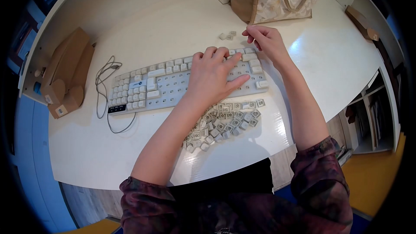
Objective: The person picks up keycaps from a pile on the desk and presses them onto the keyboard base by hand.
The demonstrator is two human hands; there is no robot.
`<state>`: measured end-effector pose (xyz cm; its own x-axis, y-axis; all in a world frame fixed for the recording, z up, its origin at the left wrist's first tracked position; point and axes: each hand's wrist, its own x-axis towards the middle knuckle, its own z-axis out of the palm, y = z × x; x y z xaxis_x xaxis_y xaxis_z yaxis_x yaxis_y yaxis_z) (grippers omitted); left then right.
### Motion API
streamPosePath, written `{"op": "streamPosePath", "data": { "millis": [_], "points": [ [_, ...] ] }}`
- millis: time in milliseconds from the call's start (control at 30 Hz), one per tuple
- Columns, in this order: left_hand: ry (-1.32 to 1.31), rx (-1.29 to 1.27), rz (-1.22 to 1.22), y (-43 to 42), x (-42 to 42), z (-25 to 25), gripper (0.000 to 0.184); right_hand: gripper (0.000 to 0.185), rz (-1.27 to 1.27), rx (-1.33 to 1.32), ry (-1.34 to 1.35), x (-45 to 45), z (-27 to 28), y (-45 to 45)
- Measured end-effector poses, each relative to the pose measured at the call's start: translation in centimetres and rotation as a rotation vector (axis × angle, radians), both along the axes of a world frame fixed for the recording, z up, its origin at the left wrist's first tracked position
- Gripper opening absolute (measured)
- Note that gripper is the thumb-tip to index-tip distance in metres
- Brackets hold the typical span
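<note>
A white keyboard [167, 87] lies at a slant on the desk, and many of its switch sockets in the middle are bare. White keycaps remain along its top row, its right end and the number block at the left. My left hand [211, 76] rests over the keyboard with its fingers spread. Beyond the keyboard's far right corner, my right hand [265, 41] is held with curled fingers; whether they pinch anything is hidden. Beside its fingertips is a little group of loose keycaps [229, 37]. A larger heap of keycaps [221, 127] lies in front of the keyboard, many upside down.
A grey cable [100, 87] is coiled left of the keyboard. Brown cardboard boxes [69, 71] stand at the desk's left side. A beige patterned bag [279, 0] stands at the back. Another cardboard piece [362, 23] is at the far right, above an open shelf [377, 112].
</note>
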<state>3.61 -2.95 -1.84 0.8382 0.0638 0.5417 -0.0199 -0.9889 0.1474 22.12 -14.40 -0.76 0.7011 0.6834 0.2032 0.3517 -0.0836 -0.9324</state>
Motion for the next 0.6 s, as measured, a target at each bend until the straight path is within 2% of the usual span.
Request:
{"op": "streamPosePath", "data": {
  "millis": [100,200,600],
  "points": [
    [0.023,-0.025,-0.006,0.0,-0.1,0.2,0.049,0.026,0.019,-0.076,0.015,-0.4,-0.1,0.1],
    [0.074,-0.061,0.0,0.0,-0.3,0.5,0.05,0.023,0.19,-0.191,0.07,-0.7,0.3,-0.3],
    [0.048,-0.07,-0.03,0.3,-0.3,-0.5,0.06,0.023,0.282,-0.295,0.037,-0.9,0.1,-0.3]
  ]
}}
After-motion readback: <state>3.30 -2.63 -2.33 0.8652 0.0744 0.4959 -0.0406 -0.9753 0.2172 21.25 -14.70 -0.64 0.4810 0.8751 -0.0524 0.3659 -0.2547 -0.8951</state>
